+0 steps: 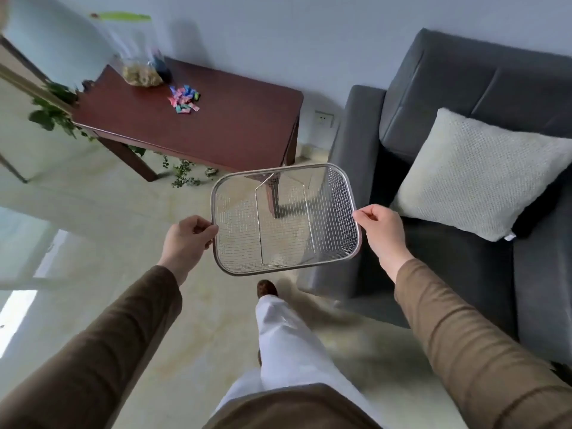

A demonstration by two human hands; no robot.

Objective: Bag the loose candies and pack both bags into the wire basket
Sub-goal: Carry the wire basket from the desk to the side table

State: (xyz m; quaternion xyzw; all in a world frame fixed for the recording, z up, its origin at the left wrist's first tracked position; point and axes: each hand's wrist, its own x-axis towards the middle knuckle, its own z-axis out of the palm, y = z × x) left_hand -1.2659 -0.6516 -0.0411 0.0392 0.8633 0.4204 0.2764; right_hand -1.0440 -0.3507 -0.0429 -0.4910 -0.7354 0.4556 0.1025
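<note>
The left hand point(188, 235) and right hand point(379, 226) carry the wire basket point(286, 218) in the air between them, each hand's fingers point(205, 229) clamped on a short side of its rim. Beyond the fingers, well apart, loose candies point(184, 99) lie on the wooden counter point(216, 125). Just past them stands a clear bag point(140, 65) holding pale pieces.
</note>
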